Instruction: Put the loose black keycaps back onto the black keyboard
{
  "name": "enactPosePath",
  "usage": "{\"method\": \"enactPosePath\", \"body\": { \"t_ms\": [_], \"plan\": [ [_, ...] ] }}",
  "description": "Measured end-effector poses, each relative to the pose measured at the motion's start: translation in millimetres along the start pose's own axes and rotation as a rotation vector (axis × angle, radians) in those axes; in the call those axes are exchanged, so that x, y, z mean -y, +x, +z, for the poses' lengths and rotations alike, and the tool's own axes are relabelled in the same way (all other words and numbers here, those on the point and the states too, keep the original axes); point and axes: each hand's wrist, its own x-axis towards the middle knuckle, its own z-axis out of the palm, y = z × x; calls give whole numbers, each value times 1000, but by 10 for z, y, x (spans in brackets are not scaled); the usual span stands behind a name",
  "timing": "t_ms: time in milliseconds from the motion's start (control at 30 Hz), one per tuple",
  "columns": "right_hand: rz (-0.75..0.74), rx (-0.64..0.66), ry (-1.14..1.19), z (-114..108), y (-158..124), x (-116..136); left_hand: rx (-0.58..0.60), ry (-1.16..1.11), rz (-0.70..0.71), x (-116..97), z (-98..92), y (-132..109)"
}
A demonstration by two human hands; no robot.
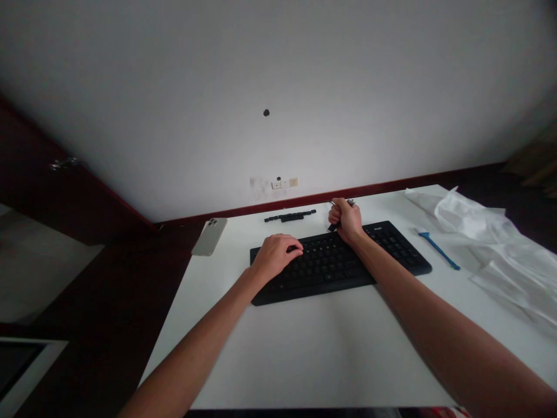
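A black keyboard (348, 264) lies across the middle of a white table (304, 354). My left hand (275, 255) rests on the keyboard's left end, fingers curled down onto the keys. Over the keyboard's top edge, my right hand (346, 219) is closed in a fist around a thin metal tool whose tip sticks out above the knuckles. A small dark piece, perhaps a keycap, shows just under that fist. A row of loose black keycaps (289, 217) lies on the table behind the keyboard.
A light-coloured phone (209, 236) lies face down at the table's back left corner. A blue tool (438, 250) lies right of the keyboard, beside crumpled white plastic (487, 238). A white wall with sockets (285, 183) stands behind. Dark floor lies to the left.
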Motion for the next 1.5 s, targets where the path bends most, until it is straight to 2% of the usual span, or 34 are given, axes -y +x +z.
{"method": "enactPosePath", "body": {
  "t_ms": [133, 400, 733, 1067, 1500],
  "plan": [
    [0, 7, 1, -1, -4, 3, -5, -8, 26, 5, 0, -15],
    [6, 4, 8, 0, -3, 4, -25, -79, -39, -15, 3, -45],
    [1, 23, -34, -6, -12, 2, 19, 32, 125, -16, -23, -48],
    [-9, 21, -27, -2, -13, -2, -33, 2, 68, -18, 19, -91],
    [-10, 13, -44, -1, -12, -2, -19, -22, 64, -60, -14, -77]
  ]
}}
